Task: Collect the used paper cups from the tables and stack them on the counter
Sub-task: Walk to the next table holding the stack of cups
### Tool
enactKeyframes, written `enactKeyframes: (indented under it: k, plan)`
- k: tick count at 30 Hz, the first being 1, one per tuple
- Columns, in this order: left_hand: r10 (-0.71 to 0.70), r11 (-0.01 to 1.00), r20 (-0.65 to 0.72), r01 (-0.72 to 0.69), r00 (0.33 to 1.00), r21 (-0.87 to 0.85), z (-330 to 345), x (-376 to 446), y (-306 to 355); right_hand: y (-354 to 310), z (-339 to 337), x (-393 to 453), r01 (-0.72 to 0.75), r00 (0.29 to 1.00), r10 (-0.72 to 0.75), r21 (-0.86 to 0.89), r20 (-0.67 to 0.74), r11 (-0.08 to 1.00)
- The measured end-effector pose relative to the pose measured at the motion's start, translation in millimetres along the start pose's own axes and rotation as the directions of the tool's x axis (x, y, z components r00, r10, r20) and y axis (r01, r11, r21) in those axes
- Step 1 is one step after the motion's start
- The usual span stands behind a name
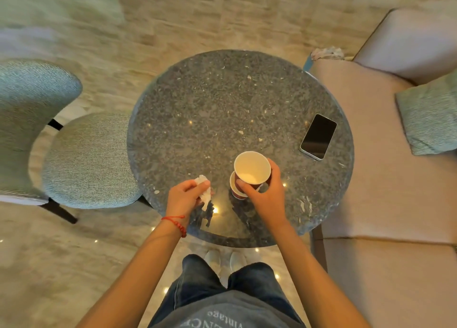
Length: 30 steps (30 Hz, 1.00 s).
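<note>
Two paper cups matter here: your right hand [265, 191] wraps the upper paper cup [252, 167] directly above the lower paper cup [236, 188], both upright near the surface's [222, 100] near edge. Your left hand [184, 195] pinches a crumpled tissue [204, 186].

Two paper cups show: an upper cup [252, 168] and a lower cup [235, 186] under it, both near the table's front edge. One crumpled napkin [204, 188] shows beside them. One phone [318, 136] lies near the right edge of the one round table [222, 100]. Two hands are in view, a left hand [184, 196] and a right hand [267, 194]. One chair [74, 152] stands off the left edge, one sofa [371, 154] off the right, bearing one cushion [430, 120].
</note>
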<state>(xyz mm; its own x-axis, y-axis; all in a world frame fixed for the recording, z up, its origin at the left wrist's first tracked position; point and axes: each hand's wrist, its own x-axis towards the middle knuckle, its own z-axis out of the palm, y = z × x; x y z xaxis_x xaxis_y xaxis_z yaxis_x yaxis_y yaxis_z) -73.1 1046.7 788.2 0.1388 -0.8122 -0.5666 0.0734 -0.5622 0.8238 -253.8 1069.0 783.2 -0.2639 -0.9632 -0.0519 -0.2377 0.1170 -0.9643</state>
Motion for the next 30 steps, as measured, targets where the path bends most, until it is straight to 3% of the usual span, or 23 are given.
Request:
enactKeyframes:
  k: [5,17,30]
  plan:
    - [-0.047,0.999,-0.049,0.048,0.998,0.001,-3,-4,-6,12,0,3,0.015,0.999,-0.013,-0.062,0.040,0.998]
    - [-0.078,0.996,-0.126,0.073,0.989,-0.043,-13,-14,-12,30,5,0,-0.096,0.977,0.111,-0.094,0.181,0.991]
    - [-0.066,0.996,-0.163,0.056,0.984,-0.066,-20,-21,-14,27,13,2,-0.157,0.973,0.169,-0.088,0.156,0.984]
